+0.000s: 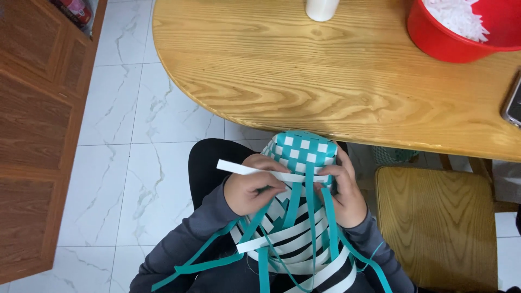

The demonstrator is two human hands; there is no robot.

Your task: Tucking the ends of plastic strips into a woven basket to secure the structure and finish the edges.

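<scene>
A half-woven basket (pixel 302 147) of teal and white strips rests bottom-up on my lap, its checkered base pointing at the table. My left hand (pixel 251 184) pinches a white strip (pixel 234 167) that runs across the basket's side. My right hand (pixel 343 195) grips the other side of the basket, with its fingers on the same white strip among the upright teal strips (pixel 310 206). Loose teal and white strip ends trail down over my lap.
A wooden table (pixel 304 70) stands just beyond the basket, with a red bowl (pixel 450 38) of white shreds, a white cup (pixel 321 8) and a phone (pixel 513 103) at its right edge. A wooden stool (pixel 434 222) is at right, a wooden cabinet (pixel 32 135) at left.
</scene>
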